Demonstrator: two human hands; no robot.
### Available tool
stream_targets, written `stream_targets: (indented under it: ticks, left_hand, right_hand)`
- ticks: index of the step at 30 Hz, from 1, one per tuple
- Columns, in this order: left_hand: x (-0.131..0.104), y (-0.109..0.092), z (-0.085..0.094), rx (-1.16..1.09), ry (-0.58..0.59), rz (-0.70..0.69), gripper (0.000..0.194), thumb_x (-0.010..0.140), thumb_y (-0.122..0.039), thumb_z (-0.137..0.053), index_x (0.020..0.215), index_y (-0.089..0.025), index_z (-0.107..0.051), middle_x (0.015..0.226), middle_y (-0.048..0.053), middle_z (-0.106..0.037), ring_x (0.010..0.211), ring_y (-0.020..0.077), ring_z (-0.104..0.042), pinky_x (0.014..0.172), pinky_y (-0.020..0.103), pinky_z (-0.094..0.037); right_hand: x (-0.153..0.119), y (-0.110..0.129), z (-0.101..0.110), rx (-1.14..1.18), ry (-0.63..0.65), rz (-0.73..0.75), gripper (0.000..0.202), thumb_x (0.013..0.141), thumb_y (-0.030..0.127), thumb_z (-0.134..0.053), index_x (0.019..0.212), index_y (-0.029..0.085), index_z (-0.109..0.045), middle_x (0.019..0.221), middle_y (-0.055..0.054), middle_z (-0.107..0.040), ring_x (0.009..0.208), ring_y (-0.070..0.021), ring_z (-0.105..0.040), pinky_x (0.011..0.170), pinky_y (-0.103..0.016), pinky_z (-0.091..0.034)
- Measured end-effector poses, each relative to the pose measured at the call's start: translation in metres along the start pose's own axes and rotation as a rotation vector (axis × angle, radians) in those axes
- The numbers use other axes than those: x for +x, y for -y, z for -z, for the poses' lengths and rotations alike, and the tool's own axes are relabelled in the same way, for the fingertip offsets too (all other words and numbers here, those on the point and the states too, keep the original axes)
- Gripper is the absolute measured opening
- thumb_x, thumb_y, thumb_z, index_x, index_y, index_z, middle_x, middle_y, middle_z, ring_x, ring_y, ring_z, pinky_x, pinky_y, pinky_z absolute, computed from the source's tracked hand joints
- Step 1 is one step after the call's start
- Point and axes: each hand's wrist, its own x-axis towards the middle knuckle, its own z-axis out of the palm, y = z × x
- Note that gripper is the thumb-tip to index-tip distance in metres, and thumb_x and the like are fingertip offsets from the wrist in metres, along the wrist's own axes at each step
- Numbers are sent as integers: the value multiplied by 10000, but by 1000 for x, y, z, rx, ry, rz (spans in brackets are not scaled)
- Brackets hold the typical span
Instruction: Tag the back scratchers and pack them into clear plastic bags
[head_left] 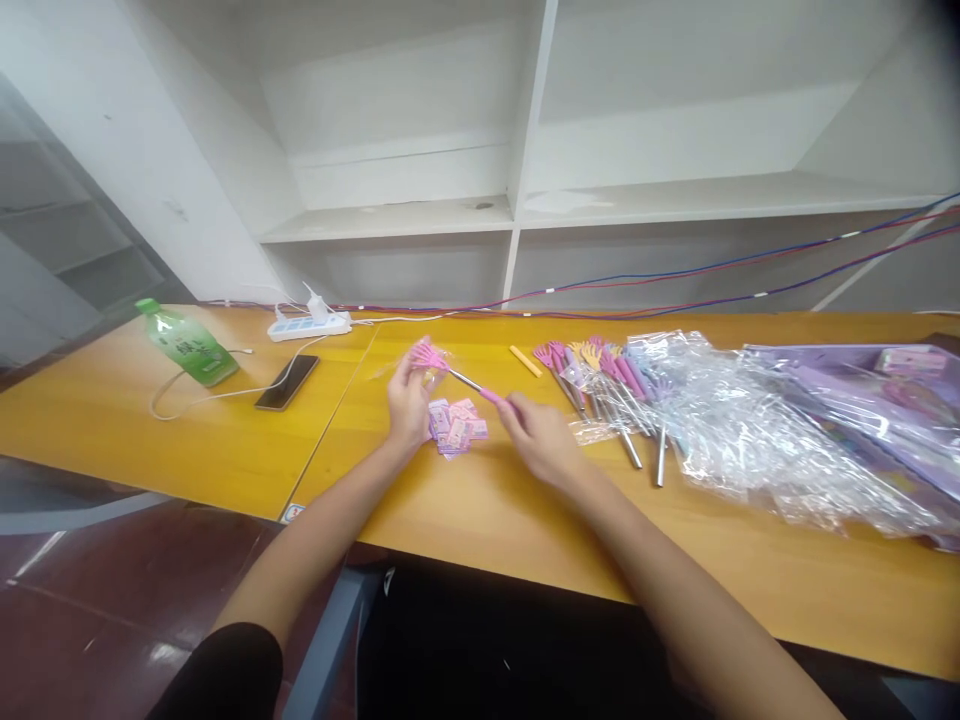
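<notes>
A pink back scratcher [466, 379] with a hand-shaped head and a metal rod is held across the middle of the table. My right hand [541, 437] is closed round its pink handle end. At the other end, my left hand [409, 405] pinches a clear plastic bag [437, 379] beside the pink head; how far the bag covers the head is hard to make out. Just below the rod lies a small pile of pink and purple printed cards [456, 428], close to my left hand.
Several more back scratchers [592, 365] lie at the right, beside a heap of clear plastic bags [742, 430] and a purple package [825, 375]. A yellow stick [526, 361] lies behind. Leftward are a green bottle [191, 345], a phone [287, 382] and a power strip [310, 325].
</notes>
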Motion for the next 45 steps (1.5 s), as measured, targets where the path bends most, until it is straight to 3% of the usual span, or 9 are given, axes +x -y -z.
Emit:
stream_targets:
  ticks: [3, 6, 10, 16, 25, 29, 33, 38, 45]
  left_hand:
    - [10, -13, 6, 72, -11, -79, 395, 878, -243, -768, 1271, -244, -724, 1422, 105, -668, 1270, 234, -672, 999, 350, -599]
    - [13, -21, 6, 71, -2, -116, 389, 898, -208, -734, 1282, -260, -713, 1503, 98, -615, 1279, 241, -683, 1014, 344, -589]
    - [12, -21, 7, 74, 52, -138, 413, 900, -276, -781, 1302, -271, -684, 1624, 106, -497, 1301, 284, -683, 995, 329, -588]
    - [16, -14, 13, 124, 186, -173, 653, 859, -361, -859, 1444, -321, -571, 1684, 137, -391, 1337, 347, -659, 1016, 376, -595]
    - [19, -13, 17, 191, 256, -180, 844, 856, -417, -863, 1579, -334, -434, 1627, 160, -481, 1429, 336, -583, 1210, 506, -475]
    - [19, -6, 19, 159, 190, -160, 761, 852, -393, -868, 1517, -296, -510, 1512, 150, -615, 1417, 299, -597, 1149, 444, -536]
    - [21, -2, 21, 145, 96, -108, 533, 861, -406, -853, 1329, -233, -667, 1313, 136, -741, 1288, 268, -688, 1073, 399, -571]
    - [19, -3, 18, 132, 24, -109, 378, 854, -409, -850, 1148, -192, -753, 1199, 112, -776, 1120, 217, -744, 960, 326, -598]
    - [16, -4, 17, 129, 6, -108, 314, 868, -433, -826, 1011, -174, -720, 1021, 82, -788, 937, 180, -767, 861, 312, -627]
  right_hand:
    - [5, -16, 13, 40, -6, 25, 488, 1076, 625, -356, 757, 257, -403, 621, -7, -522, 570, -193, -473, 603, -312, -266]
    - [9, -27, 14, 24, -22, 5, 511, 1071, 642, -351, 739, 255, -390, 610, -7, -511, 570, -191, -460, 601, -317, -253]
    - [10, -29, 10, 52, -3, 18, 534, 1069, 660, -358, 733, 248, -402, 604, 0, -504, 570, -182, -458, 602, -317, -260]
    - [9, -31, 8, 94, -1, 42, 514, 1074, 649, -386, 759, 244, -425, 618, 13, -508, 580, -177, -470, 605, -311, -282]
    - [14, -39, 7, 122, -89, 78, 526, 1063, 674, -367, 789, 245, -501, 671, -14, -562, 630, -206, -528, 620, -322, -321]
    - [14, -38, 6, 118, -85, 81, 497, 1065, 648, -395, 796, 243, -501, 675, -13, -564, 631, -200, -524, 622, -321, -331]
    - [14, -36, 5, 116, -74, 78, 478, 1072, 616, -410, 778, 243, -464, 663, -6, -554, 606, -184, -507, 609, -315, -330]
    - [11, -32, 3, 120, -39, 74, 441, 1081, 573, -417, 793, 243, -463, 671, -6, -573, 602, -180, -514, 608, -307, -332]
    - [8, -26, -10, 139, 86, 79, 413, 1102, 553, -370, 867, 249, -521, 745, -20, -638, 675, -204, -585, 648, -305, -353]
